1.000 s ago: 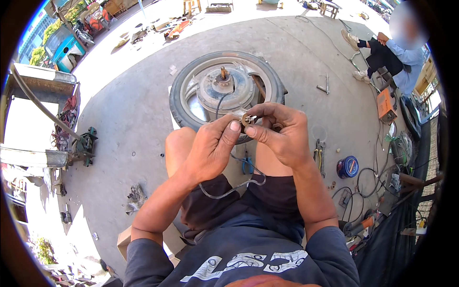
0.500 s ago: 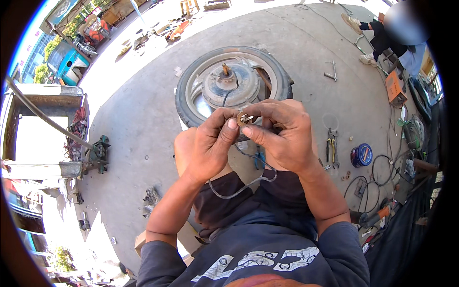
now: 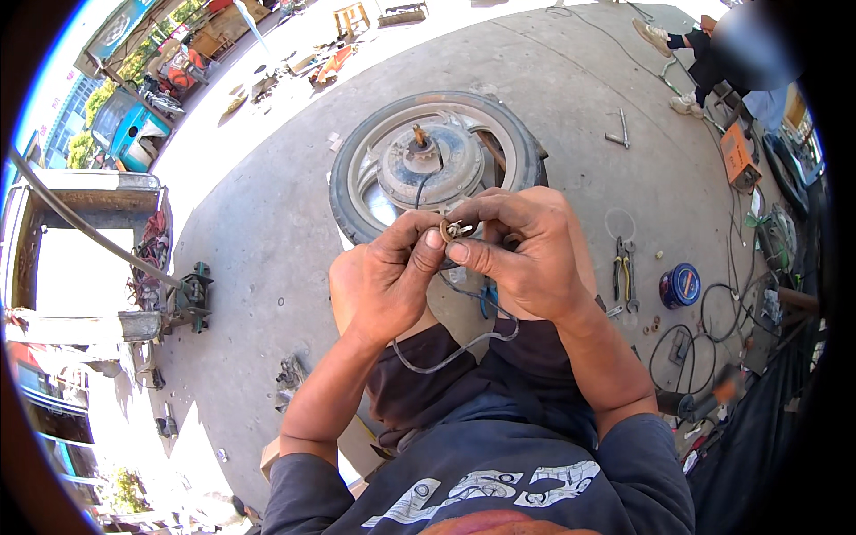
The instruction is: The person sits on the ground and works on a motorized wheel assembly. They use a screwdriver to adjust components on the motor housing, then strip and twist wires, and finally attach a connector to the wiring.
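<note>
The left hand [image 3: 392, 267] is closed with its thumb and first finger, and between them it pinches a small brown ring [image 3: 445, 232] by its edge. The right hand [image 3: 533, 250] is closed in a similar way from the other side; its thumb and forefinger grip a small shiny metal piece [image 3: 460, 230], which is at the opening of the ring. Whether these two are one single part, I cannot tell. The other fingers of the right hand are curled inward.

The ring is above the near edge of a wheel [image 3: 428, 169], in front of the knees of the person. This wheel lies on its side, with its axle [image 3: 419, 136] pointing up from the hub, and a dark cable [image 3: 420, 191] runs over the hub toward the hands. Below the hands, a grey cable [image 3: 492, 336] hangs in a loop over the dark shorts [image 3: 415, 379].

A tool with blue handles [image 3: 487, 301] lies between the legs, partly hidden. On the concrete floor [image 3: 267, 232], to the right of the right knee, there are pliers [image 3: 617, 267] and, just beside them, a wrench [image 3: 631, 281]. A round blue tin [image 3: 680, 285] stands near these tools. Farther off, on the same side, there is an orange box [image 3: 739, 158].
</note>
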A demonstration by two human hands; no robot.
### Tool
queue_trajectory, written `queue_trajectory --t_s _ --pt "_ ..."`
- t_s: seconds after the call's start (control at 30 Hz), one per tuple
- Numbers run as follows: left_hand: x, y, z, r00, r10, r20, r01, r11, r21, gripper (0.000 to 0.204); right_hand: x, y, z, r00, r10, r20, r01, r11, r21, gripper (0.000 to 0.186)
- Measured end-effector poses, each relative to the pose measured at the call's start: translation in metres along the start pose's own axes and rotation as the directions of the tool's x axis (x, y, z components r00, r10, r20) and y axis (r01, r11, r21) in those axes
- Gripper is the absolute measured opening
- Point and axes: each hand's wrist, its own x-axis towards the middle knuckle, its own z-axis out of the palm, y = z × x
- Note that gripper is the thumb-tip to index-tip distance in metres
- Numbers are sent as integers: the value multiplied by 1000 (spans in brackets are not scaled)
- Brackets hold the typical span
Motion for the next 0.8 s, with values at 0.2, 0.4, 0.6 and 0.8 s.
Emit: queue_trajectory --t_s 0.2,0.4,0.6,0.8 --pt "-2 5 -2 997 -83 1 83 995 58 30 -1 5 -1 998 61 14 -61 997 50 22" --pt "-1 8 1 997 -64 -35 66 994 84 33 2 5 -2 986 139 87 -149 982 116 23" --pt "2 24 3 976 -213 -43 217 970 112 34 8 4 -11 978 147 150 -168 976 139 25" --pt "2 26 -3 976 -218 -4 213 951 226 32 12 0 -6 977 175 118 -203 935 292 23"
